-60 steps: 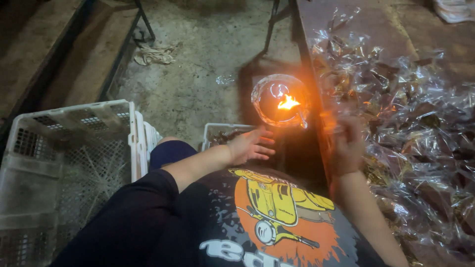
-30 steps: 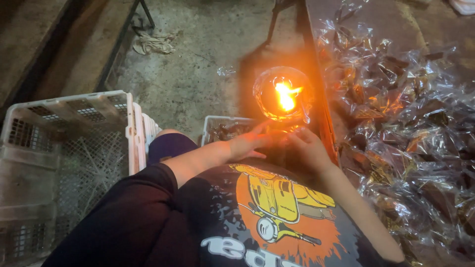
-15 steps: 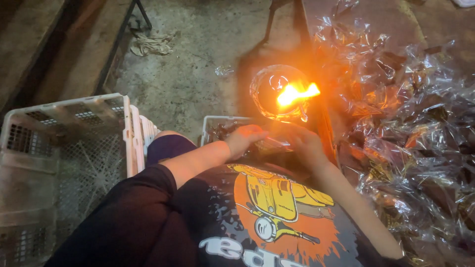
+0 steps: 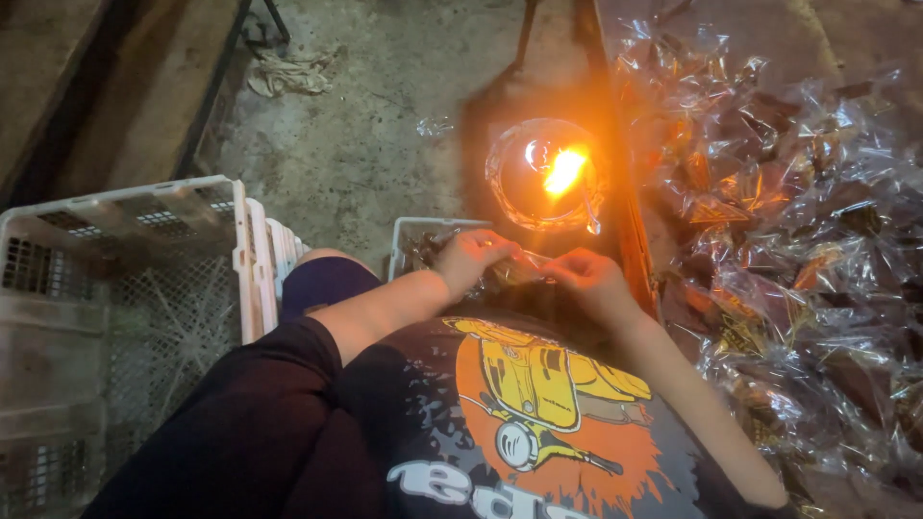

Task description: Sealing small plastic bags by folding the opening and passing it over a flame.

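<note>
My left hand (image 4: 473,256) and my right hand (image 4: 588,279) meet just below a round glass lamp (image 4: 544,177) with an open flame. Between their fingers they pinch a small clear plastic packet (image 4: 524,265) with something dark in it. The packet's top edge lies a short way under the flame. A heap of similar filled clear packets (image 4: 798,231) covers the table on my right.
A small white tray (image 4: 415,240) with dark pieces sits under my left hand. A big white plastic crate (image 4: 125,288) stands at my left. The table's wooden edge (image 4: 630,221) runs beside the lamp. Concrete floor with a rag (image 4: 288,72) lies ahead.
My right hand came off the packet heap and joined my left hand below the lamp. Both hands now hold a packet near the flickering flame.
</note>
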